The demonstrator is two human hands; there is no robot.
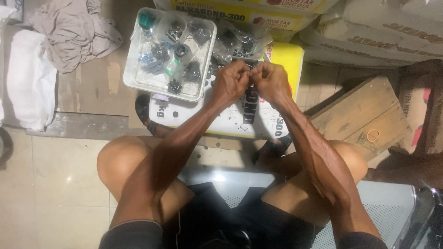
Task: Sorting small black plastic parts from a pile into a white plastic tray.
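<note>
My left hand and my right hand are held together, knuckles almost touching, above a white and yellow sack that lies flat in front of my knees. Both hands pinch a small dark part between their fingertips; the fingers hide most of it. Just left of my hands stands a clear plastic tray with several small bags of dark screws and fittings. Small dark bits lie scattered on the sack under my hands.
Stacked sacks fill the back and right. A wooden board with a rubber band on it lies at right. Crumpled cloth and a white bag sit at left. My bare knees and sandalled feet frame the sack.
</note>
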